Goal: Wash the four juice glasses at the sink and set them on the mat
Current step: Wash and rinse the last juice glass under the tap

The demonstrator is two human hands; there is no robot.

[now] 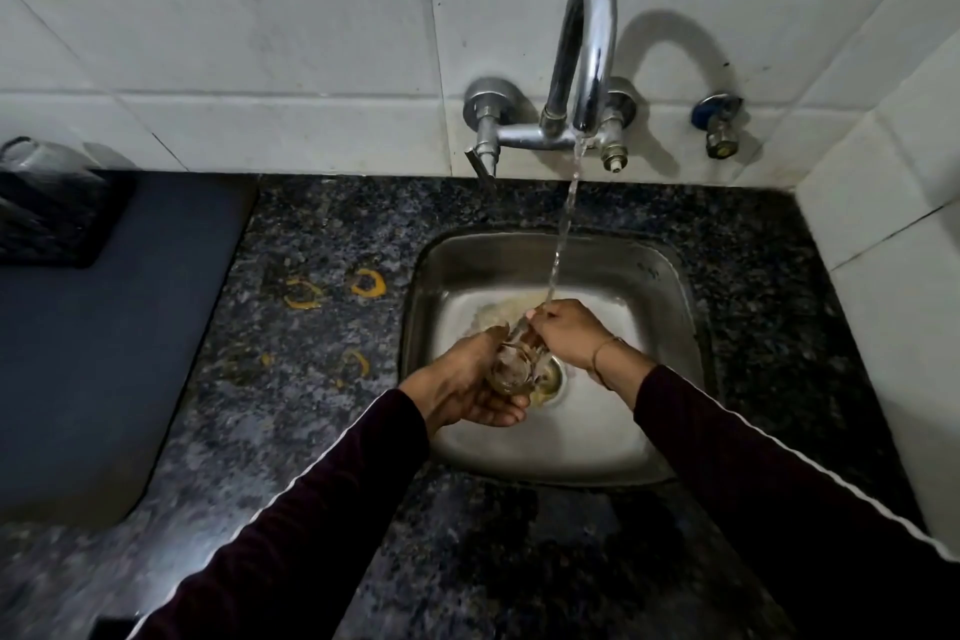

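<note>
Left hand (467, 382): cupped under a clear juice glass (514, 359), fingers curled round its base end, holding it over the sink.
Right hand (563, 335): fingers closed round the upper end of the same glass, at its rim; a thin bracelet (605, 353) sits on the wrist.
Juice glass: tilted between both hands, base toward the person, rim pointing away toward the water.
Water (563, 234): a thin stream falls from the tap (584, 47) above and beyond the hands, landing at the right hand's fingers and the glass rim.
Sink (670, 276): a small steel basin directly beneath both hands; its drain (553, 377) shows just right of the glass.
Counter (322, 234): dark speckled stone around the basin, with orange ring stains (366, 283) to the left of the left hand.
Mat (104, 327): dark, flat, well to the left of the left hand.
Second glass (31, 156): clear, blurred, far left and beyond the hands, on a dark ridged tray (57, 224); I cannot tell which way up it stands.
Sleeves (291, 525): dark, with a pale stripe along each arm.
</note>
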